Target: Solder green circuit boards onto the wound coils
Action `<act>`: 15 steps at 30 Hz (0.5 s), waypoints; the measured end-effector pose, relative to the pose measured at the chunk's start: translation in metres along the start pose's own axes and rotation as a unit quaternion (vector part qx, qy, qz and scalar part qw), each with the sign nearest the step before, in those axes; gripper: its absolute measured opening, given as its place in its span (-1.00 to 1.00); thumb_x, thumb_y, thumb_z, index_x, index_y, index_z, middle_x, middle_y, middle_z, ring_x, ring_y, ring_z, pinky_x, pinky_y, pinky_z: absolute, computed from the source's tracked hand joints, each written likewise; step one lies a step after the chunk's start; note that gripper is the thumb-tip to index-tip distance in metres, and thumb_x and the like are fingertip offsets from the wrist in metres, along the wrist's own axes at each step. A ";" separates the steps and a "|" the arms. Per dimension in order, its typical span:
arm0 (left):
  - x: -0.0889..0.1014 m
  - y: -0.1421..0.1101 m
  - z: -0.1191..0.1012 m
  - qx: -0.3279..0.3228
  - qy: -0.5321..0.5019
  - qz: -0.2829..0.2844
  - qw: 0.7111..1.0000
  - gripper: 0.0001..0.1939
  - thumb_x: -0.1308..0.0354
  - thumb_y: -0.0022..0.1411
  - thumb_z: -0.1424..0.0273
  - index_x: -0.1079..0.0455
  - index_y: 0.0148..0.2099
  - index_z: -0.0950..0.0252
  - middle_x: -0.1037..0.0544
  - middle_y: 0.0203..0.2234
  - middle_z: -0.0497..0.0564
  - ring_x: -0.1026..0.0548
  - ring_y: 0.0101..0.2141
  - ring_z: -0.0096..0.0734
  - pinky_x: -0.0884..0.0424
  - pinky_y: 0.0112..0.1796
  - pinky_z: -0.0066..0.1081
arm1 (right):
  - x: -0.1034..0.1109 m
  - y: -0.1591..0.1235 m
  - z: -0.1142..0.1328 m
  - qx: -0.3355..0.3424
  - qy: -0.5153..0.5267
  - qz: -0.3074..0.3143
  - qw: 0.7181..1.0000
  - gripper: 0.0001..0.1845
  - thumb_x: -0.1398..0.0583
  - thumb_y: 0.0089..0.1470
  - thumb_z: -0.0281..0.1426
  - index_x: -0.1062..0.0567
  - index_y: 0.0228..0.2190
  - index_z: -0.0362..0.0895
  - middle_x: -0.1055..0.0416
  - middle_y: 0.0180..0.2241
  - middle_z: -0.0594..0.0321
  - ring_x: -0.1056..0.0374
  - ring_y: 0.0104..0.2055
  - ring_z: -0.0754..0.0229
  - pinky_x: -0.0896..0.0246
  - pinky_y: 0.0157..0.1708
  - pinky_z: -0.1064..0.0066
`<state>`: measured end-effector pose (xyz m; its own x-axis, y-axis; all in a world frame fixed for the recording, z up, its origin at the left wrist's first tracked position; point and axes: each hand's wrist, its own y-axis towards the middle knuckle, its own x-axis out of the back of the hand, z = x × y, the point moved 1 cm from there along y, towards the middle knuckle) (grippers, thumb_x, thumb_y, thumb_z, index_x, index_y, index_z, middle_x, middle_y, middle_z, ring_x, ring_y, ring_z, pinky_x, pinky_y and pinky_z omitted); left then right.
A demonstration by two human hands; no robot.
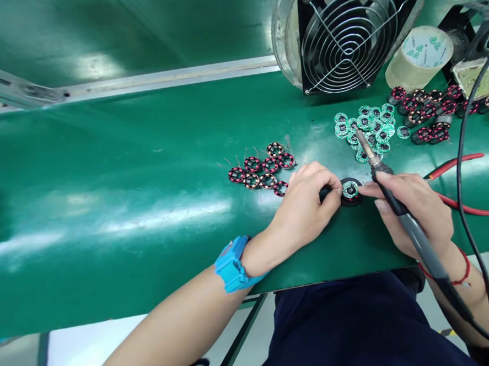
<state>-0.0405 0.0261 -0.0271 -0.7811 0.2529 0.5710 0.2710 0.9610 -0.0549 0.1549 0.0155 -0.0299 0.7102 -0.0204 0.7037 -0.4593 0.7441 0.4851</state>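
Note:
My right hand (420, 211) is wrapped round a soldering iron (408, 220), its tip pointing up and away over the green boards. Its extended index finger reaches the right edge of a small round circuit board (350, 189). That board lies on a black round base (351, 202) near the front of the table. On the left side of the board, my left hand (307, 201) is closed, thumb and fingers pinched at the base's edge. A black rounded piece (324, 193) shows within its grip; its full shape is hidden.
Several wire-wound motor stators (270, 165) lie left of my hands, and more stators (428, 108) sit at the right. Loose round circuit boards (376, 125) are piled ahead. Red-handled pliers (474, 211), a fan (347, 38), a tape roll (421, 56) and the iron's cable (461, 175) are nearby.

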 end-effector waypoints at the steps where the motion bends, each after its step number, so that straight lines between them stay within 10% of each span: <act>1: 0.000 0.000 0.000 0.001 0.008 0.000 1.000 -0.86 -0.05 0.20 0.59 -0.34 -0.38 0.31 -0.42 -0.38 -0.03 -0.35 -0.25 -0.35 -0.22 -0.16 -0.27 | 0.001 0.000 0.001 0.002 0.019 -0.031 0.999 -0.33 -0.21 0.10 -0.55 -0.23 0.21 0.03 -0.57 -0.18 0.20 -0.47 -0.21 0.10 -0.39 -0.21 0.19; 15: 0.002 0.000 0.004 0.017 -0.059 0.002 0.998 -0.88 -0.07 0.21 0.58 -0.34 -0.37 0.31 -0.41 -0.40 -0.05 -0.36 -0.28 -0.40 -0.25 -0.20 -0.32 | -0.003 -0.009 -0.012 -0.034 0.111 -0.284 0.952 -0.73 -0.28 0.08 -0.23 -0.58 -0.19 -0.08 -0.43 -0.56 0.32 -0.31 -0.63 0.26 -0.25 -0.63 0.32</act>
<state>-0.0445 0.0272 -0.0290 -0.8415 0.2652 0.4707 0.2553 0.9630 -0.0861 0.1628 0.0171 -0.0424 0.9326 -0.2957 0.2069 0.0623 0.6967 0.7147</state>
